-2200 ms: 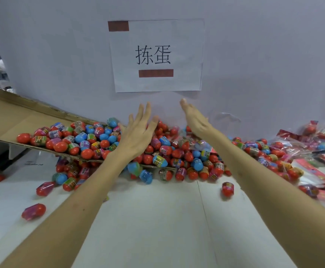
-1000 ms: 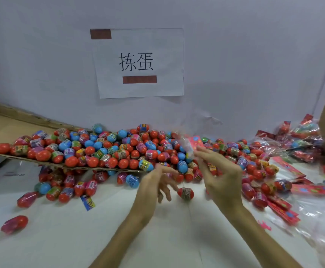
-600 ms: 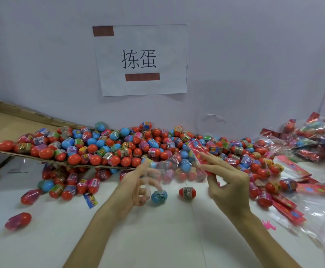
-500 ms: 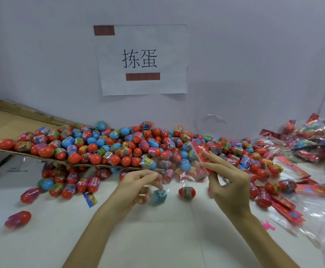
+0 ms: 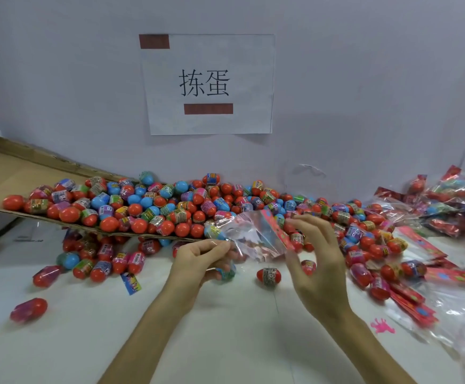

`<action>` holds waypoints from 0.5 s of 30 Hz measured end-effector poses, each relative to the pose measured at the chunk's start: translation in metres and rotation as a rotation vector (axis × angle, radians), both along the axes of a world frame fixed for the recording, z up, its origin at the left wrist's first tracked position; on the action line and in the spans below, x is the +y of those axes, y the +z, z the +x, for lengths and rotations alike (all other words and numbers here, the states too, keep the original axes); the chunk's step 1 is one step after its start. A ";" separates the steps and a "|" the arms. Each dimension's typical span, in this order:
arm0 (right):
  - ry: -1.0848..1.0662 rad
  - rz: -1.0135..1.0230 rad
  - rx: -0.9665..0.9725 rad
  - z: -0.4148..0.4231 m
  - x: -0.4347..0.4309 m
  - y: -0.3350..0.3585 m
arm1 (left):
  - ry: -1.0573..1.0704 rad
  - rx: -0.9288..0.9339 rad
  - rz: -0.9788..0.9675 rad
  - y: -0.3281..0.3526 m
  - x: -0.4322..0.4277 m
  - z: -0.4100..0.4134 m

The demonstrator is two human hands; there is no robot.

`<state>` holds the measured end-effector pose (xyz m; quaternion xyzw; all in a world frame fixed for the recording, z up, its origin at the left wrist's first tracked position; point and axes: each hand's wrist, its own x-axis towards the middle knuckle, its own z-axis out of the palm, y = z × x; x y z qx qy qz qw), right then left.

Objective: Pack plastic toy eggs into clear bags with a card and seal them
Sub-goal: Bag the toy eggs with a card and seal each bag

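Clear-plastic bag [image 5: 253, 236], pinched between left hand [image 5: 198, 261] (also cupping a blue egg [image 5: 225, 273]) and right hand [image 5: 319, 261], looks unfilled and unsealed; finished packs [image 5: 444, 200] lie at three o'clock.

A white paper sheet [image 5: 207, 84] stuck on the grey wall [image 5: 364, 79] reads "拣蛋" in large black characters, while the printed bands on the toy eggs [image 5: 153, 209] are too small and blurred to read.
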<state>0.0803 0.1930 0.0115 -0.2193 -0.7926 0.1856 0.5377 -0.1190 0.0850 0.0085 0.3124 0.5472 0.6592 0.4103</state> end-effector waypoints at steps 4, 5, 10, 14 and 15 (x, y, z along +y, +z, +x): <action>0.140 -0.058 -0.188 -0.010 -0.016 -0.006 | 0.006 0.003 0.010 -0.002 0.003 0.015; 0.153 -0.065 -0.219 -0.012 -0.019 -0.008 | 0.002 -0.007 0.010 -0.002 0.003 0.017; 0.137 -0.087 -0.272 -0.016 -0.023 -0.011 | -0.024 -0.023 0.008 -0.003 0.003 0.026; 0.134 -0.105 -0.243 -0.016 -0.022 -0.010 | 0.009 0.066 -0.017 -0.004 0.005 0.029; 0.125 -0.110 -0.230 -0.016 -0.021 -0.010 | 0.015 0.086 -0.021 -0.005 0.005 0.029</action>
